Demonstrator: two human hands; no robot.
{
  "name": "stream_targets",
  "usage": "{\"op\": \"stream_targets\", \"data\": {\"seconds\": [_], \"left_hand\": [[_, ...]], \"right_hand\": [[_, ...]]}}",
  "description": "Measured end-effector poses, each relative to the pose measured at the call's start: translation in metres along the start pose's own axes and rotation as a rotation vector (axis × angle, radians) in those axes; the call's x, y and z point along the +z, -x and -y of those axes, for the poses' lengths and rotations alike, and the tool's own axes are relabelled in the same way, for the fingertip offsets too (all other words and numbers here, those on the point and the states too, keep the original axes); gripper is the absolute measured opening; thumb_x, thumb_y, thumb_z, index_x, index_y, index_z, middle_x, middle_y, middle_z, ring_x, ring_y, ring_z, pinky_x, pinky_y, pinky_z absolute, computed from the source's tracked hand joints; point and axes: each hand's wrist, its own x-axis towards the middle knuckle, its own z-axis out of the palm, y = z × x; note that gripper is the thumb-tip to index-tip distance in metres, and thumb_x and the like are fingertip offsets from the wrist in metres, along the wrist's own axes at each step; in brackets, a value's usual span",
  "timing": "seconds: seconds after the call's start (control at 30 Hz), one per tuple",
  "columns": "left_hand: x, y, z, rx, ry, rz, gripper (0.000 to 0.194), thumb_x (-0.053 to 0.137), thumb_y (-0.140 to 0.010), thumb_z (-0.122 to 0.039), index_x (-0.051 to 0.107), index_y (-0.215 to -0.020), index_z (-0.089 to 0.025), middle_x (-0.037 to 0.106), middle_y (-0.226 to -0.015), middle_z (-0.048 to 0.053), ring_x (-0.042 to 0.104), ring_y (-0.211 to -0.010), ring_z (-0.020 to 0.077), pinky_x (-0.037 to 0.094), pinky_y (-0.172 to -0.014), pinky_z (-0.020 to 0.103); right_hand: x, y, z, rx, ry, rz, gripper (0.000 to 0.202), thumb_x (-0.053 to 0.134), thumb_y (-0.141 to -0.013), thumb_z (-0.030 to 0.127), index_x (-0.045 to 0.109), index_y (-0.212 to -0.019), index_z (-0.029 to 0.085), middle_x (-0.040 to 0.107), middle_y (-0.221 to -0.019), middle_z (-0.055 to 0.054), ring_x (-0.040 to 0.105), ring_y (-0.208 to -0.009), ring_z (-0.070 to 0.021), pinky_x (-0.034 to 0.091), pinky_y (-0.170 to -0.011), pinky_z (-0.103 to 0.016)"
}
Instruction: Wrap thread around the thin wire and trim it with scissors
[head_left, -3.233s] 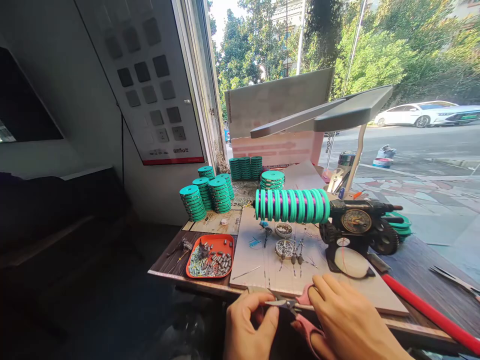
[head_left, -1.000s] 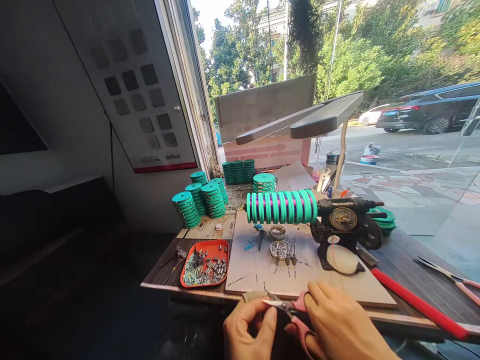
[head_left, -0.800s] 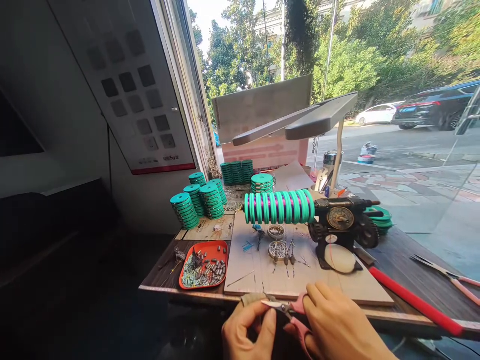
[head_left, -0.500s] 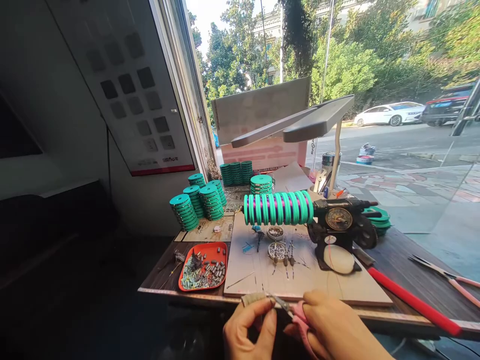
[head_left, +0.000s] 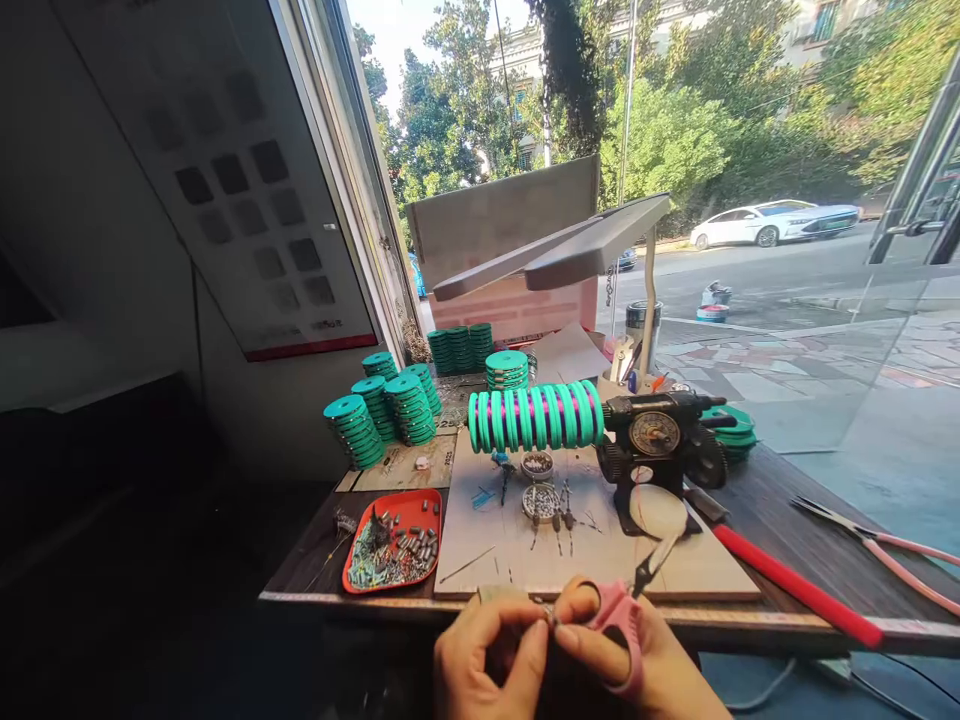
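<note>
From the head camera, a pale board (head_left: 466,562) lies just past the fingers (head_left: 527,662) on the dark tabletop (head_left: 307,552). On it, farther from the fingers, are two little bowls (head_left: 537,475) of tiny bits and, to the right, a black machine (head_left: 654,435) with a row of green rings (head_left: 536,418). A red tray (head_left: 411,510) of small metal parts sits left of the fingers, with stacks of green discs (head_left: 411,408) behind it. Off to the right lie a red bar (head_left: 795,585) and some long, thin pliers (head_left: 847,525).

The right hand (head_left: 658,655) has pink scissors (head_left: 622,603) hooked on its fingers, with the blades pointing away over the board. The left hand (head_left: 480,660) has thumb and first finger pinched on a small bit (head_left: 551,618) — mostly hidden, so I can't tell what it is. The bit is right between both hands' fingertips. The right thumb and first finger reach it, a little bit apart — I can't tell if they grip it.
</note>
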Motion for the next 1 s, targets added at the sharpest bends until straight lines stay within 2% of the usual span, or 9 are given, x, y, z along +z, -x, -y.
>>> {"op": "stream_targets", "data": {"seconds": [0.13,0.2,0.27,0.37,0.53,0.67,0.8,0.9,1.0], "left_hand": [[-0.004,-0.014,-0.011,-0.159,0.043,0.240,0.019,0.060,-0.069,-0.034,0.063,-0.080,-0.018,0.059,-0.054,-0.001,0.050,-0.047,0.0123,0.036,-0.045,0.021],[-0.005,-0.020,-0.020,-0.151,-0.011,0.339,0.021,0.060,-0.070,-0.032,0.065,-0.086,-0.019,0.064,-0.060,0.001,0.056,-0.056,0.0151,0.041,-0.053,0.022],[-0.005,-0.024,-0.026,-0.130,-0.053,0.390,0.017,0.060,-0.071,-0.030,0.069,-0.080,-0.020,0.069,-0.071,0.005,0.061,-0.070,0.0191,0.044,-0.066,0.026],[-0.001,-0.026,-0.025,-0.157,0.017,0.361,0.015,0.063,-0.068,-0.031,0.071,-0.071,-0.019,0.070,-0.073,0.006,0.062,-0.073,0.0210,0.045,-0.069,0.027],[0.009,-0.021,-0.002,-0.219,0.294,0.249,0.013,0.072,-0.060,-0.031,0.071,-0.065,-0.019,0.068,-0.065,0.005,0.060,-0.065,0.0196,0.046,-0.065,0.027],[0.016,-0.019,0.010,-0.321,0.536,0.273,0.014,0.073,-0.060,-0.029,0.069,-0.065,-0.017,0.065,-0.064,0.004,0.060,-0.067,0.0191,0.046,-0.068,0.029],[0.019,-0.018,0.003,-0.411,0.737,0.245,0.017,0.075,-0.057,-0.030,0.067,-0.061,-0.016,0.063,-0.068,0.001,0.055,-0.059,0.0111,0.042,-0.062,0.022],[0.019,-0.018,-0.010,-0.411,0.739,0.231,0.021,0.074,-0.059,-0.033,0.064,-0.061,-0.015,0.060,-0.061,-0.001,0.045,-0.048,0.0046,0.034,-0.050,0.016],[0.019,-0.018,-0.021,-0.415,0.710,0.270,0.026,0.073,-0.060,-0.036,0.059,-0.064,-0.014,0.057,-0.053,-0.002,0.046,-0.049,0.0061,0.033,-0.050,0.017]], "right_hand": [[-0.003,0.008,0.019,0.030,-0.030,-0.074,0.024,0.076,-0.057,0.034,0.062,-0.063,0.017,0.050,-0.054,0.003,0.044,-0.053,-0.0100,0.035,-0.053,-0.023],[-0.003,0.009,0.026,-0.010,0.019,-0.106,0.024,0.077,-0.056,0.034,0.062,-0.061,0.016,0.050,-0.056,0.002,0.043,-0.054,-0.0100,0.034,-0.054,-0.023],[-0.005,0.009,0.028,-0.041,0.062,-0.105,0.025,0.077,-0.056,0.037,0.063,-0.061,0.016,0.050,-0.057,0.002,0.042,-0.054,-0.0103,0.033,-0.054,-0.024],[-0.009,0.006,0.027,-0.037,0.102,-0.066,0.025,0.075,-0.059,0.038,0.063,-0.061,0.015,0.048,-0.057,0.002,0.041,-0.055,-0.0098,0.031,-0.054,-0.023],[-0.010,0.001,0.021,-0.010,0.099,-0.077,0.027,0.076,-0.057,0.037,0.064,-0.060,0.013,0.045,-0.052,0.004,0.036,-0.051,-0.0075,0.026,-0.051,-0.022],[-0.005,-0.001,0.016,-0.016,0.039,-0.112,0.026,0.078,-0.054,0.037,0.067,-0.060,0.014,0.049,-0.051,0.003,0.040,-0.050,-0.0077,0.029,-0.052,-0.022],[-0.003,0.002,0.022,-0.065,0.074,-0.120,0.025,0.077,-0.055,0.038,0.070,-0.063,0.015,0.057,-0.058,-0.001,0.049,-0.056,-0.0112,0.036,-0.057,-0.024],[-0.004,0.008,0.038,-0.120,0.249,-0.139,0.024,0.072,-0.062,0.039,0.069,-0.070,0.017,0.056,-0.067,-0.001,0.052,-0.061,-0.0136,0.038,-0.059,-0.025],[-0.003,0.012,0.055,-0.116,0.447,-0.140,0.022,0.072,-0.061,0.036,0.066,-0.067,0.016,0.050,-0.065,0.001,0.048,-0.057,-0.0122,0.035,-0.052,-0.023]]}}
